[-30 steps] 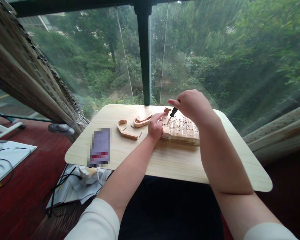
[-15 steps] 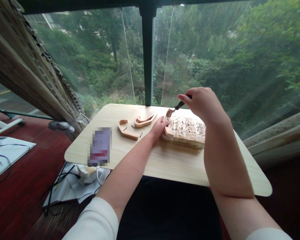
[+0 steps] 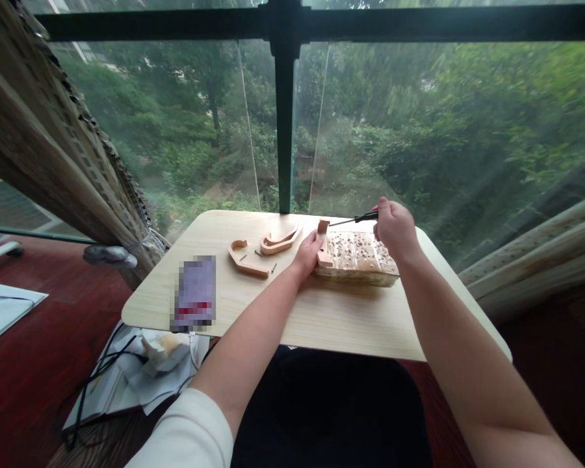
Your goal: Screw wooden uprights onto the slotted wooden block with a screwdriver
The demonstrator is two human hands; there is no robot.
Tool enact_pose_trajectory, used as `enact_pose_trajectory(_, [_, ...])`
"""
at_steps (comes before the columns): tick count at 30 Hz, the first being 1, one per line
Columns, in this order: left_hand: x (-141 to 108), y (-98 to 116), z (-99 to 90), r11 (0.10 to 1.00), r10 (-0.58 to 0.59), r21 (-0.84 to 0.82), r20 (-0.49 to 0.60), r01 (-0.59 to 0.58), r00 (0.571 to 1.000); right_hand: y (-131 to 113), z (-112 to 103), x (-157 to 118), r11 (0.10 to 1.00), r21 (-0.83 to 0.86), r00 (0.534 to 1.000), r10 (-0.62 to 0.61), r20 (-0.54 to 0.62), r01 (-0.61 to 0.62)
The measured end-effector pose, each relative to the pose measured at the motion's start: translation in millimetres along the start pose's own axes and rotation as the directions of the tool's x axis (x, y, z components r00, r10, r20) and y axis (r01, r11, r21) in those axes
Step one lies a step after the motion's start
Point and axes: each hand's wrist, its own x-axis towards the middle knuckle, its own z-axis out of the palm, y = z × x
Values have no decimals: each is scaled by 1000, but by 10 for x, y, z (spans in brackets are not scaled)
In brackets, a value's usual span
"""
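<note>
My left hand (image 3: 309,252) is closed on a curved wooden hook (image 3: 323,227), holding it against the left end of a block full of small holes (image 3: 361,253). In my right hand (image 3: 394,224) is a screwdriver (image 3: 365,216) with a black handle. Its thin shaft points left, nearly level, and the tip is close to the upper part of the hook; whether it touches, I cannot tell. On the left lie another wooden hook (image 3: 246,260) and a looped wooden piece (image 3: 279,242), with a few loose screws (image 3: 273,268) beside them.
A pale wooden table (image 3: 341,318) carries everything. A blurred-out phone (image 3: 194,292) with a white cable lies at its left front edge. Papers and black cables (image 3: 121,377) are below on the left. A window with a dark frame (image 3: 285,130) stands behind, curtains at both sides.
My right hand has drawn lower and to the right, and the screwdriver has swung from steeply tilted to nearly level. My left hand stays on the wooden hook. The view has tipped up slightly.
</note>
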Motion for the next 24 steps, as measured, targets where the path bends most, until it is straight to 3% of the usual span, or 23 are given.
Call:
enact_pose_trajectory(1, [12,-22,2,999,15,38,-46,-13,999,119,29,-10,966,193,984,176,7,-174])
enact_pose_trajectory(2, [22,-38,3,997,31,73,-95,-24,995,222,50,-23,871,379,946,320,42,-311])
enact_pose_trajectory(5, [30,-45,3,990,100,119,-176,-80,979,416,49,-44,772,509,908,417,46,-381])
enact_pose_trajectory(11, [-106,82,55,972,234,-3,-70,-235,970,508,-72,51,610,649,860,489,145,-456])
enact_pose_trajectory(14, [-164,137,87,950,311,4,-94,-312,946,536,-83,78,559,669,844,496,205,-491])
enact_pose_trajectory(17, [-174,172,104,969,226,-63,-169,-240,959,548,-70,85,521,668,823,505,260,-531])
enact_pose_trajectory(20, [-178,205,119,979,120,-146,-146,-142,982,536,-62,94,481,648,787,521,330,-591])
enact_pose_trajectory(24, [-215,247,145,977,170,-114,-115,-183,979,501,-70,99,447,622,750,532,394,-643])
